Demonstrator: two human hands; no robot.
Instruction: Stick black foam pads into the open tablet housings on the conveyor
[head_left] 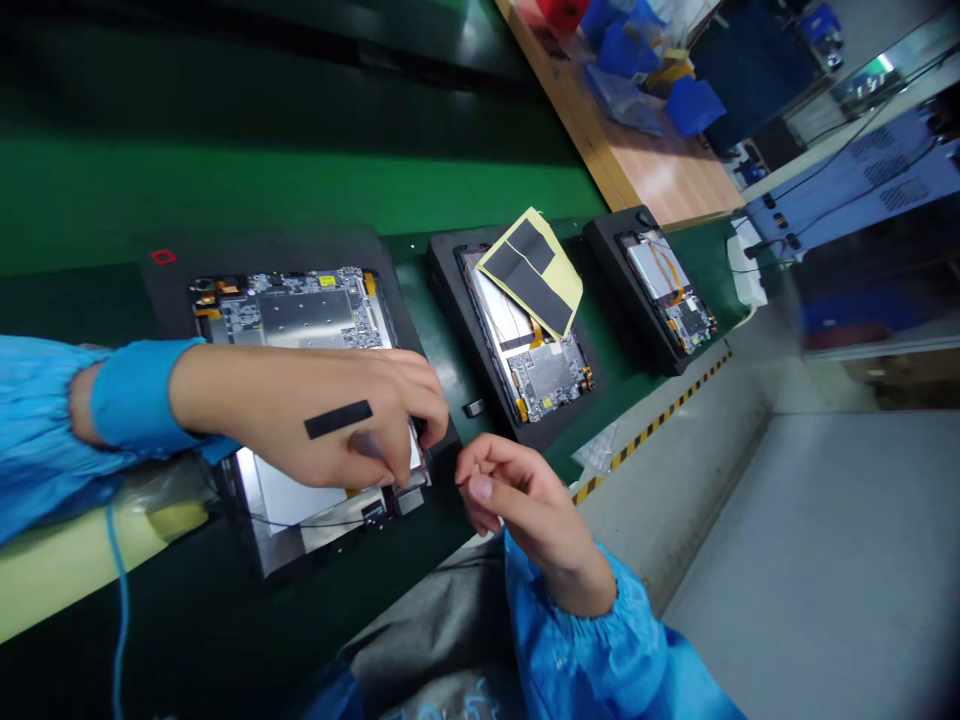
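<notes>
My left hand point(337, 415) lies over an opened tablet point(300, 315) in a black tray point(169, 300), with its fingers curled and pressed onto the tablet's right edge. A black tape strip point(338, 419) is stuck to the back of that hand. My right hand point(517, 500) hovers just right of the tray, its fingers loosely curled with thumb and fingertips pinched together. I cannot make out anything between them.
A second opened tablet point(536, 345) in a tray carries a yellow sheet with black pads point(534, 270). A third tablet point(667, 290) lies further right. The green belt point(300, 180) ends at a yellow-black striped edge point(645, 435). Blue bags point(637, 60) sit on a wooden table beyond.
</notes>
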